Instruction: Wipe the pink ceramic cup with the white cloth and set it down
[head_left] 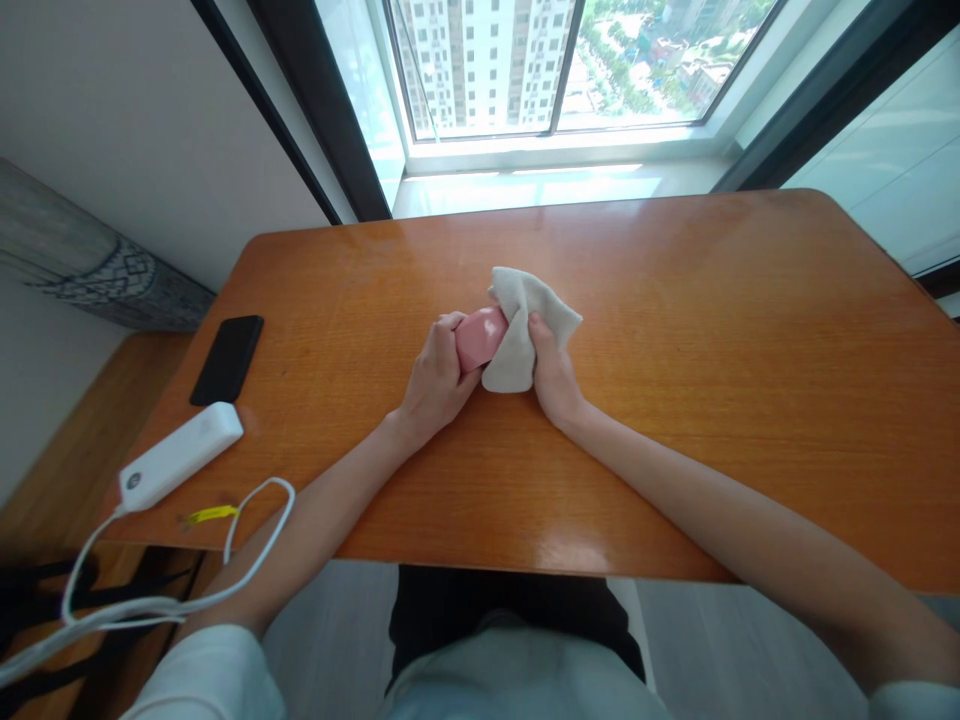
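Observation:
My left hand (441,372) is closed around a glossy pink object (481,338) with a rounded, faceted body; its exact kind does not show. A white cloth (517,345) is gripped in my right hand (553,372), the thumb pressed on its near face. The cloth lies against the right end of the pink object and covers that part. Both hands are held over the middle of the wooden table (697,330). The fingers of my right hand behind the cloth are hidden.
At the table's left side lie a black phone (227,360) and a white power strip (180,457). Its white cable (259,570) loops by my left forearm, near a small yellow tag (212,514). A window (555,70) stands beyond the far edge.

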